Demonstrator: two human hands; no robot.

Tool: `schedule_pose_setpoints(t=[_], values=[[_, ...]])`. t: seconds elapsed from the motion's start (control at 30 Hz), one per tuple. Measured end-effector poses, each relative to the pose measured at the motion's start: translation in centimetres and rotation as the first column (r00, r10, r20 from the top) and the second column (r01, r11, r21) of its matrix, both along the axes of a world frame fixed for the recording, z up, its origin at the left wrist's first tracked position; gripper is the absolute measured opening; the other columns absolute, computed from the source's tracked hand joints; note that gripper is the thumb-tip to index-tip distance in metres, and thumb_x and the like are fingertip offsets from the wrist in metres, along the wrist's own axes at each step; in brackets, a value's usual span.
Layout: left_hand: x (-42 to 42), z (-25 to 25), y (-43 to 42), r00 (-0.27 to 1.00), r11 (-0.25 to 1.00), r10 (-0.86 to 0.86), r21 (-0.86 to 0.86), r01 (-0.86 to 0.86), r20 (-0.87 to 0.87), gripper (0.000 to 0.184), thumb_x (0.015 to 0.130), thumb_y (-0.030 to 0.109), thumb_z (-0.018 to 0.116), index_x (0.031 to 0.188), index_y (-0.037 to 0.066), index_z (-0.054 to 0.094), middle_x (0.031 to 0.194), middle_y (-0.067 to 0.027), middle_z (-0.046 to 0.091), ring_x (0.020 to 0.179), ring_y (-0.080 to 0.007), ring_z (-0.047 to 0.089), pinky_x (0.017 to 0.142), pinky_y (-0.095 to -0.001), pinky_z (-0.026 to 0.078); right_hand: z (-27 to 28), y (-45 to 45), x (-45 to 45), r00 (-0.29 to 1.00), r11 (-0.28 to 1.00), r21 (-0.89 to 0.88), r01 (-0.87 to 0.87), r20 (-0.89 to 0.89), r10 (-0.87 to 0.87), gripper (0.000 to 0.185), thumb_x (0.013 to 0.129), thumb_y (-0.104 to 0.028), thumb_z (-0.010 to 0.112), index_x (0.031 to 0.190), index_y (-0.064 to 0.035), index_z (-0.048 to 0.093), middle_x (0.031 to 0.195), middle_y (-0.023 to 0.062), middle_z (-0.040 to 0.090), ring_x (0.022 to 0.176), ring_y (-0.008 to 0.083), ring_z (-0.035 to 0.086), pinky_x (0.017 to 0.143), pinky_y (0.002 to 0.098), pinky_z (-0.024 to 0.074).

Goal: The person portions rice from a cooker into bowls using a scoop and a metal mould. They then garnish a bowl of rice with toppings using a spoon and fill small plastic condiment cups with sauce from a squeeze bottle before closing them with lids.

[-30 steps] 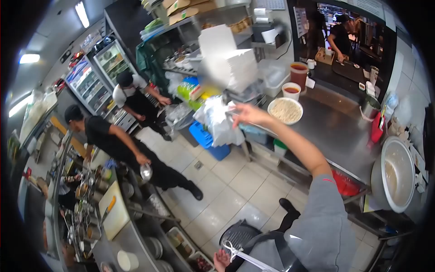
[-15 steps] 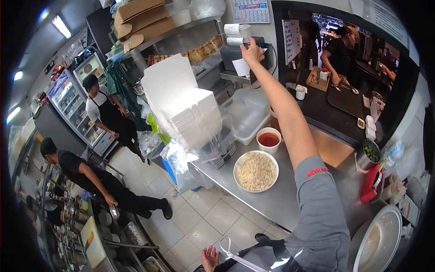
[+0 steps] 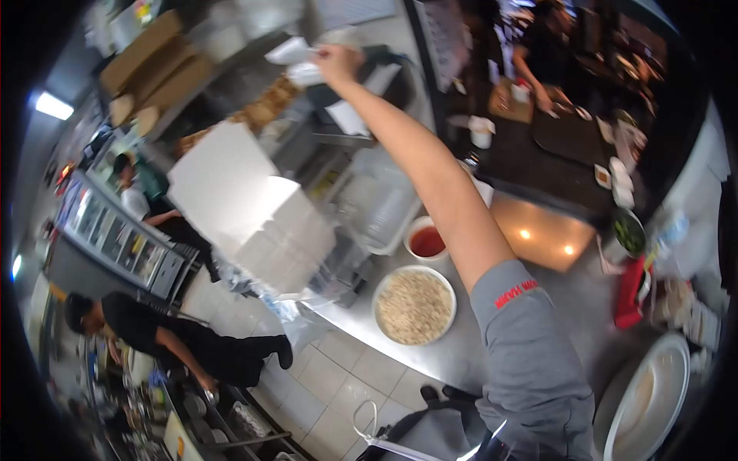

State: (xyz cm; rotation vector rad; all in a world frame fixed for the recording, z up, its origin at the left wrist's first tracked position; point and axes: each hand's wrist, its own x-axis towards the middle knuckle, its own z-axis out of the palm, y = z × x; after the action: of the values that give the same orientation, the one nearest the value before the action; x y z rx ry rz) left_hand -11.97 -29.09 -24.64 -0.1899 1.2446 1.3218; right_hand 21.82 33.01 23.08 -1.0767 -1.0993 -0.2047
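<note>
Co-worker [image 3: 142, 319] in a black top stoops at the far left, well apart from and lower than the fingers [image 3: 326, 55] of the outstretched right hand [image 3: 340, 69]. Brown cardboard [image 3: 157, 61] sits left of the fingers at about their height, and a white open box [image 3: 223, 173] stands below and left of them, lid raised. White paper [image 3: 289, 51] is right at the fingertips, on their left, beside the dark printer [image 3: 323, 96]; thumb and fingers look drawn toward each other there, but blur keeps me from telling whether they clamp the paper or only touch it. The step in hand appears to be taking hold of that paper, and the move from here would call for a sure pinch on its edge and a light, steady pull. Farther right and below the fingers, a clear tub [image 3: 377, 196], a white bowl [image 3: 376, 311] of pale grain [image 3: 413, 303] and a cup [image 3: 421, 220] of red liquid [image 3: 427, 243] rest on the steel table [image 3: 461, 349]. Rightmost and lowest, a large metal basin [image 3: 680, 384] tilts well apart from the fingers. The left hand is out of view.
</note>
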Motion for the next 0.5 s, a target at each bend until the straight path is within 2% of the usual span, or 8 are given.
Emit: schedule_pose_setpoints(t=[0.03, 0.1, 0.17, 0.2, 0.23, 0.3, 0.4, 0.5], values=[[0.1, 0.2, 0.8, 0.999, 0.999, -0.046, -0.003, 0.046, -0.014, 0.025, 0.09, 0.039, 0.049, 0.091, 0.014, 0.056, 0.103, -0.007, 0.058, 0.088, -0.0211, 0.056, 0.074, -0.0373, 0.046, -0.1, -1.5, 0.5, 0.999, 0.998, 0.07, -0.007, 0.033, 0.005, 0.028, 0.061, -0.035, 0.074, 0.076, -0.0122, 0.07, 0.074, 0.0061, 0.066, 0.075, 0.0219, 0.061, 0.081, 0.0403, 0.0388], [0.2, 0.5, 2.5, 0.99, 0.99, -0.139, 0.002, 0.14, -0.037, 0.025, 0.09, 0.038, 0.048, 0.091, 0.014, 0.056, 0.102, -0.0071, 0.058, 0.087, -0.021, 0.056, 0.074, -0.037, 0.046, -0.5, -7.7, 2.9, 0.915, 0.911, 0.105, -0.4, -0.02, 0.404, 0.02, 0.067, -0.023, 0.072, 0.079, -0.0075, 0.07, 0.075, 0.0067, 0.066, 0.072, 0.0171, 0.061, 0.073, 0.0315, 0.0449], [0.4, 0.7, 4.1, 0.972, 0.973, -0.229, 0.007, 0.229, -0.054, 0.026, 0.09, 0.038, 0.048, 0.091, 0.014, 0.056, 0.102, -0.0072, 0.058, 0.087, -0.0209, 0.056, 0.073, -0.0368, 0.046, -1.8, -11.1, 7.0, 0.828, 0.826, 0.077, -0.558, -0.013, 0.561, 0.01, 0.072, -0.01, 0.067, 0.079, -0.0038, 0.069, 0.077, 0.005, 0.066, 0.072, 0.0114, 0.059, 0.067, 0.0233, 0.0463], [0.6, 0.7, 4.8, 0.961, 0.962, -0.272, 0.006, 0.273, -0.057, 0.026, 0.09, 0.038, 0.048, 0.091, 0.014, 0.056, 0.102, -0.0073, 0.058, 0.087, -0.0208, 0.056, 0.073, -0.0366, 0.046, -2.5, -14.1, 9.2, 0.858, 0.857, 0.033, -0.514, 0.045, 0.512, 0.01, 0.075, -0.003, 0.063, 0.083, -0.0027, 0.069, 0.079, 0.003, 0.065, 0.073, 0.0087, 0.058, 0.068, 0.0214, 0.0454], [0.8, 0.6, 5.4, 0.95, 0.951, -0.307, 0.009, 0.308, -0.061, 0.026, 0.09, 0.038, 0.048, 0.091, 0.013, 0.056, 0.101, -0.0073, 0.058, 0.087, -0.0208, 0.056, 0.073, -0.0365, 0.046, -3.4, -16.3, 11.7, 0.86, 0.859, 0.051, -0.509, 0.069, 0.505, 0.013, 0.073, -0.014, 0.063, 0.08, -0.0068, 0.071, 0.077, 0.009, 0.067, 0.069, 0.0136, 0.062, 0.066, 0.0253, 0.0478], [1.6, 0.3, 6.6, 0.924, 0.926, -0.376, 0.013, 0.378, -0.065, 0.026, 0.09, 0.038, 0.048, 0.091, 0.013, 0.056, 0.101, -0.0075, 0.059, 0.086, -0.0207, 0.057, 0.073, -0.0362, 0.046, -5.2, -20.8, 16.4, 0.833, 0.833, -0.041, -0.552, -0.082, 0.547, 0.014, 0.076, -0.017, 0.063, 0.08, -0.0071, 0.071, 0.078, 0.0061, 0.067, 0.069, 0.0112, 0.06, 0.064, 0.0247, 0.0471], [3.3, -0.2, 8.3, 0.873, 0.875, -0.483, 0.015, 0.485, -0.067, 0.026, 0.091, 0.037, 0.048, 0.091, 0.012, 0.056, 0.1, -0.0077, 0.059, 0.086, -0.0205, 0.057, 0.072, -0.0358, 0.047, -7.6, -27.2, 23.9, 0.8, 0.778, -0.254, -0.574, -0.376, 0.467, 0.025, 0.082, -0.025, 0.061, 0.094, -0.0038, 0.068, 0.093, 0.0064, 0.065, 0.081, 0.0126, 0.061, 0.072, 0.025, 0.0489], [5.3, -0.4, 9.2, 0.837, 0.839, -0.541, 0.014, 0.544, -0.081, 0.026, 0.091, 0.037, 0.048, 0.091, 0.012, 0.056, 0.1, -0.0078, 0.059, 0.085, -0.0204, 0.057, 0.072, -0.0353, 0.047, -11.8, -30.1, 30.7, 0.966, 0.935, -0.243, -0.258, -0.1, 0.24, 0.019, 0.072, -0.012, 0.072, 0.088, -0.0044, 0.068, 0.085, 0.0036, 0.061, 0.076, 0.0105, 0.056, 0.067, 0.0249, 0.0457]])
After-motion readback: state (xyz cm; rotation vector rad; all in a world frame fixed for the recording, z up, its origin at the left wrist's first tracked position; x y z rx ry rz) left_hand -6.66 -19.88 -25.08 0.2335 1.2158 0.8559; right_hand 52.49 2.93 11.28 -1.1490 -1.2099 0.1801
